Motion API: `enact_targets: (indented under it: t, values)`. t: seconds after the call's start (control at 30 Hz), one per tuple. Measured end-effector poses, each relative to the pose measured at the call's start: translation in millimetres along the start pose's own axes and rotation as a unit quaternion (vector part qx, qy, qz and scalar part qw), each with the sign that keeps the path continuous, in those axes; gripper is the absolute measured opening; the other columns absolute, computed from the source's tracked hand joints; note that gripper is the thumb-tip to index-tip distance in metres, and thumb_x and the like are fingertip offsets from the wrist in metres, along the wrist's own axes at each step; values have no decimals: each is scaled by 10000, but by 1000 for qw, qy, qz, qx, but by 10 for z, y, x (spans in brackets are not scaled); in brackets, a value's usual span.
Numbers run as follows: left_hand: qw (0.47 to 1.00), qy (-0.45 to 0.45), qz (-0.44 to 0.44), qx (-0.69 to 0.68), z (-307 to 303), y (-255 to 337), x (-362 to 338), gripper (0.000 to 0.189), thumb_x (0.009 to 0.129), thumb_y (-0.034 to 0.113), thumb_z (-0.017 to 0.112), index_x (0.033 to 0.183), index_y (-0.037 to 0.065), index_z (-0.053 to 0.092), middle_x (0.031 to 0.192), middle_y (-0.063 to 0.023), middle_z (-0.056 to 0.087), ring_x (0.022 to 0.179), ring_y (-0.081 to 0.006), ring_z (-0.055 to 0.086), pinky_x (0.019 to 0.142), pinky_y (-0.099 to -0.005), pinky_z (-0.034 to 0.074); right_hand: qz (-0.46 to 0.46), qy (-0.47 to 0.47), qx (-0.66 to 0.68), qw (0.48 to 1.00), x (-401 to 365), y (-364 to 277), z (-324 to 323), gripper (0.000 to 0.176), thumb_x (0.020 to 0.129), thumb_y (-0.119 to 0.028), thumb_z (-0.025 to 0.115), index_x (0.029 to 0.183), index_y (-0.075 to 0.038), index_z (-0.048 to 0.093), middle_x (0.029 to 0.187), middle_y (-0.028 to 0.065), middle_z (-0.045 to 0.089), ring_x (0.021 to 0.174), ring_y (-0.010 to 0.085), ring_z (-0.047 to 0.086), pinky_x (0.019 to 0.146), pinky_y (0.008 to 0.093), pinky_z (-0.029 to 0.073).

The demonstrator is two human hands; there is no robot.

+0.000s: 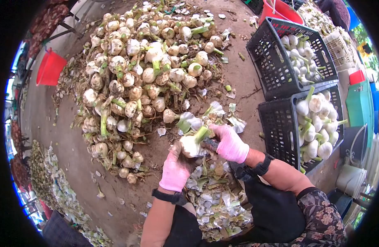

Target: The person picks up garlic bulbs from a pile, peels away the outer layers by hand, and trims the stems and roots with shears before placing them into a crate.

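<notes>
While left hand [175, 168] in pink glove grips garlic bulb [191, 146] over peel heap [216, 203], right hand [230, 144] is closed on dark tool [210, 143], probably knife, at stalk. Risk: tool slips on loose skin, hits left thumb; bulb drops.

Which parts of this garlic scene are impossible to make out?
- Head view, dark tool: mostly covered by the right hand, its blade unseen.
- Head view, garlic bulb: underside hidden by the left hand.
- Head view, red tub: cut off by the top edge.
- Head view, yellow thing: too small and blurred to identify.
</notes>
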State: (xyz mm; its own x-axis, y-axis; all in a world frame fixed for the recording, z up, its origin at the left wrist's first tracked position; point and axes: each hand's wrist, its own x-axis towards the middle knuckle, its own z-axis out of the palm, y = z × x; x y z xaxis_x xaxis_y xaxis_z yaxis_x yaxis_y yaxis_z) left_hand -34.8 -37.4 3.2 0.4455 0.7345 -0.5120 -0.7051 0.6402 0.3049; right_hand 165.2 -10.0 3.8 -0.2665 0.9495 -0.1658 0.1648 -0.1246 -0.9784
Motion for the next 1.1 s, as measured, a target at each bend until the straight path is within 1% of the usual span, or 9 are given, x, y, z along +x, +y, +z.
enact_targets:
  t: [0.17, 0.23, 0.33, 0.5, 0.6, 0.73, 0.8, 0.9, 1.1]
  values:
    - [990, 78, 31, 110, 159, -136, 39, 515, 873, 288, 668, 1282, 52, 463, 1179, -83, 563, 1063, -201, 567, 936, -371, 469, 135, -26, -33, 990, -8, -176, -68, 243, 795, -154, 706, 980, -6, 653, 723, 89, 621, 670, 123, 568, 628, 306, 470]
    - [858, 61, 264, 437, 251, -181, 73, 560, 799, 210, 747, 1254, 42, 469, 1172, -74, 559, 1036, -167, 567, 916, -335, 472, 181, -43, -9, 982, -5, -155, -70, 237, 785, -119, 696, 988, -5, 653, 764, 113, 636, 702, 148, 596, 655, 315, 475]
    - [881, 113, 205, 412, 240, -148, 67, 555, 743, 60, 747, 1220, 6, 469, 1118, -76, 580, 1009, -143, 569, 900, -289, 468, -50, 8, -165, 985, -37, 6, -57, 286, 703, -18, 626, 988, -15, 651, 906, 192, 631, 898, 336, 616, 778, 376, 479]
    - [906, 54, 95, 409, 135, -100, 26, 610, 760, 82, 740, 1278, -34, 439, 1140, -85, 592, 1010, -138, 574, 899, -276, 465, -49, 16, -214, 975, 146, 246, -210, 202, 720, -56, 618, 921, -46, 643, 895, 168, 612, 878, 356, 604, 773, 401, 485]
    - [928, 23, 75, 365, 29, -214, -31, 680, 774, 162, 755, 1324, -37, 408, 1143, -71, 586, 1028, -137, 566, 909, -268, 454, 20, 145, -319, 936, 249, 505, -299, 275, 712, 8, 572, 968, -57, 648, 867, 163, 597, 869, 368, 591, 774, 423, 473]
    - [954, -11, 36, 299, 210, -138, -58, 747, 774, 229, 775, 1358, -16, 380, 1203, -63, 551, 1093, -144, 535, 943, -273, 435, 105, 60, -312, 942, 193, 268, -476, 454, 699, 4, 598, 1149, -59, 598, 1054, 172, 565, 992, 372, 567, 875, 408, 463]
    - [958, -14, 33, 284, 255, -122, -29, 760, 766, 241, 784, 1360, -9, 381, 1222, -65, 545, 1109, -151, 530, 957, -273, 425, -38, 20, -209, 977, 110, 98, -439, 537, 706, -34, 657, 1233, -69, 558, 1179, 146, 544, 1094, 348, 548, 952, 391, 438]
    - [946, -6, 74, 316, 276, -127, -8, 767, 758, 254, 786, 1358, -5, 384, 1199, -58, 550, 1095, -148, 533, 946, -266, 423, -85, -97, -179, 975, 85, -153, -433, 556, 723, -74, 688, 1260, -110, 549, 1246, 137, 522, 1168, 322, 514, 989, 386, 423]
    - [905, 6, 63, 420, 138, -64, 15, 704, 788, 214, 753, 1350, 0, 388, 1227, -68, 543, 1129, -165, 529, 978, -309, 427, -70, -124, -88, 986, 84, -165, -364, 342, 747, 8, 615, 1081, -50, 659, 1011, 145, 667, 975, 274, 635, 883, 354, 479]
